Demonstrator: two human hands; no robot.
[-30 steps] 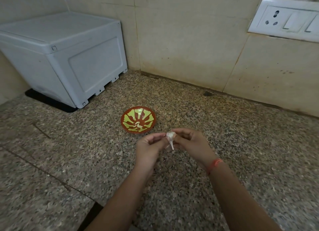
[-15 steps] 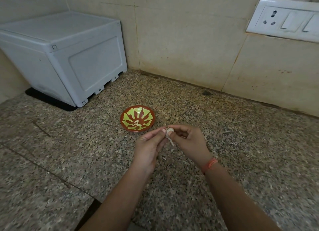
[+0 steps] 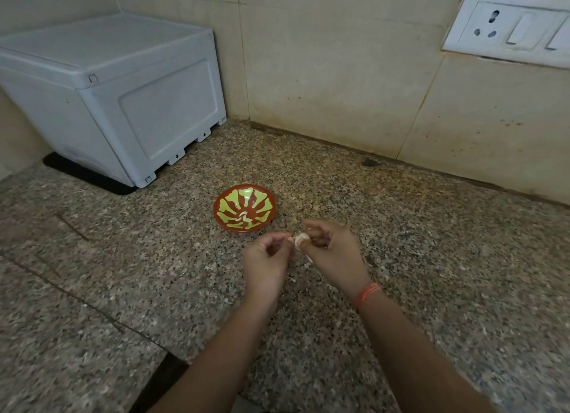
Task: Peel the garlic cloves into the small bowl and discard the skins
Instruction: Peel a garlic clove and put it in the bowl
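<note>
Near the middle of the speckled brown-grey granite countertop [image 3: 431, 274], just above its surface, both hands meet around one pale, papery-skinned garlic clove [image 3: 300, 238]. The right hand [image 3: 333, 252] grips the clove between curled fingers and thumb. The left hand [image 3: 265, 258] pinches the clove's left side with thumb and forefinger, its other fingers curled in. A thin strip of loose skin [image 3: 307, 257] hangs below the clove. An orange thread band [image 3: 368, 295] circles the right wrist. The small round bowl [image 3: 222, 197], red-brown with yellow-green rays painted inside, sits just beyond the hands toward the back edge; something pale lies at its centre, but I cannot tell whether it is garlic or pattern. Open granite spreads from the bowl to the right edge and back to the wall. The back-left corner is filled by a pale grey, boxy plastic appliance [image 3: 123, 104] on a black mat [image 3: 92, 178], well apart from the bowl. Thin seams cross the stone at the left, and a dark gap [image 3: 166, 378] cuts into the near edge. Beige wall tiles [image 3: 339, 73], lightly stained, rise behind the counter, carrying a white socket-and-switch plate [image 3: 509, 27] at upper right.
</note>
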